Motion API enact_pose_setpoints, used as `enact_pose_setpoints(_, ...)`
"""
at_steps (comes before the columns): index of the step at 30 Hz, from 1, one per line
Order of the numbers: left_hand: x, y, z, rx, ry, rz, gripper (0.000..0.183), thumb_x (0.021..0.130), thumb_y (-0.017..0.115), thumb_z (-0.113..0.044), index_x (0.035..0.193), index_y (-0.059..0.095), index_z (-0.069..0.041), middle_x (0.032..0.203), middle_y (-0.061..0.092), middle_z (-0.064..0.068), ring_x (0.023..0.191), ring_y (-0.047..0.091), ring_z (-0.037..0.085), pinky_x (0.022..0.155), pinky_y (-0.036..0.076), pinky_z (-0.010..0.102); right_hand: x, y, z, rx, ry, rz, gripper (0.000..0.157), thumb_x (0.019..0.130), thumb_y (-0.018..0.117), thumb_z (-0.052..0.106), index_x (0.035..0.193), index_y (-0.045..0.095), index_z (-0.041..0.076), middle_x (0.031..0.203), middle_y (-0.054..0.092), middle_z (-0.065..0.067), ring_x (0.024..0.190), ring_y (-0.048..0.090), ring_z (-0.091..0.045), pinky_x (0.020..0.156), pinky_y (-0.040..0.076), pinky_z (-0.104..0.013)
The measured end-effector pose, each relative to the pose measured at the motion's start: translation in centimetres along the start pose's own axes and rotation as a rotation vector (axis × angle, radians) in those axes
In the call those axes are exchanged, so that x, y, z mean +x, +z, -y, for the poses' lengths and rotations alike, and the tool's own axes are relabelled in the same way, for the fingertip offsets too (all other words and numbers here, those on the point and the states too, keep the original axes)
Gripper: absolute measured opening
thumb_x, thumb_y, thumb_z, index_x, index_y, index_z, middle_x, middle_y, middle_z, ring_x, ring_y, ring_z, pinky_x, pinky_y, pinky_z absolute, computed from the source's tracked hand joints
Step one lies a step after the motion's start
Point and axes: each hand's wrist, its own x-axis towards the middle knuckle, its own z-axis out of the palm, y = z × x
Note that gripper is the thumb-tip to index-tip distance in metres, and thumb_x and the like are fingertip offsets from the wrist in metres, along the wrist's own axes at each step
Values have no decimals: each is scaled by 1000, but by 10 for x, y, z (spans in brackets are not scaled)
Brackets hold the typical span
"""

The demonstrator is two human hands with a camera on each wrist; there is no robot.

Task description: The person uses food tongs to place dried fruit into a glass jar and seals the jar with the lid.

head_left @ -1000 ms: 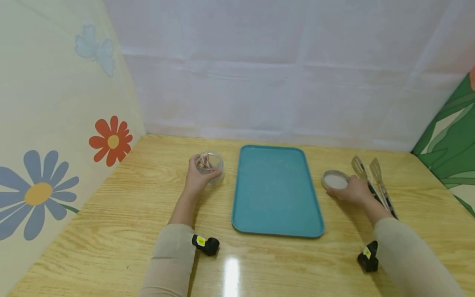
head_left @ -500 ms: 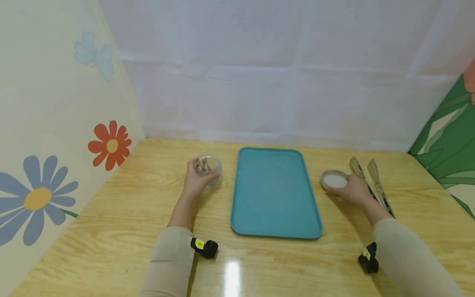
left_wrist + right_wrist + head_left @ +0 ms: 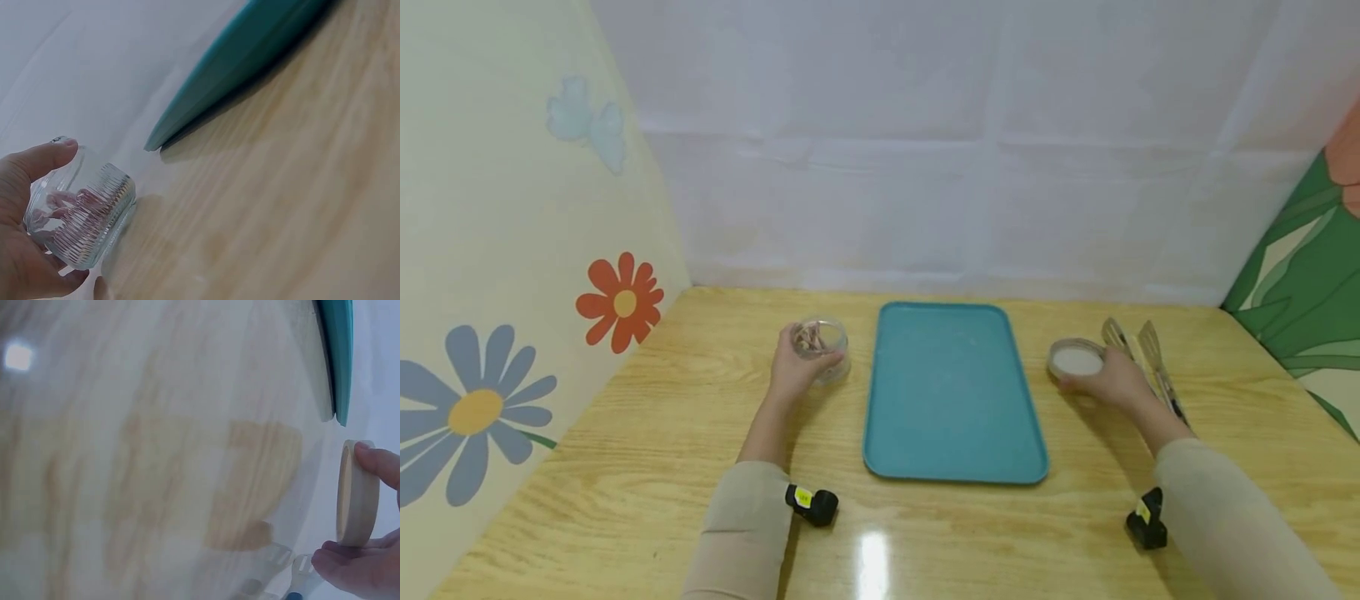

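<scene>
Left hand (image 3: 792, 372) grasps jar (image 3: 822, 344) left of tray (image 3: 952, 392), right hand (image 3: 1111, 382) pinches lid (image 3: 1075, 362) at frame right on tabletop (image 3: 647, 467); best keep jar upright, lid level.

Jar (image 3: 822, 346) contents too small to identify.

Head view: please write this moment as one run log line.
left hand: grips jar | right hand: holds lid | tray: between them | tongs: right of lid
</scene>
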Motion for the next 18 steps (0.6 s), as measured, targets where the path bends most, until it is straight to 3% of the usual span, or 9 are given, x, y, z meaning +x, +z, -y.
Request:
enact_pose_setpoints(7, 0, 2, -7, 11, 18, -1, 87, 65, 76, -15, 133, 22, -4, 132, 28, 18, 120, 26, 31, 96, 26, 39, -3, -5, 6, 43, -33, -33, 92, 71, 69, 33, 126, 16, -18, 112, 34, -40, 95, 39, -50, 73, 38, -54)
enact_pose_setpoints(12, -1, 3, -16, -13, 10, 13, 88, 65, 76, -17, 133, 22, -6, 133, 26, 16, 120, 26, 30, 95, 27, 39, -5, -8, 8, 81, -40, -41, 100, 71, 70, 32, 130, 5, -16, 125, 20, -40, 103, 31, -53, 81, 32, -57)
enact_pose_setpoints(18, -3, 10, -27, -99, 19, 39, 87, 65, 76, -11, 133, 22, -4, 131, 29, 16, 110, 38, 30, 89, 36, 36, -6, -13, 17, 91, -55, -44, 103, 70, 70, 31, 129, 0, -16, 129, 9, -39, 110, 21, -53, 88, 24, -57)
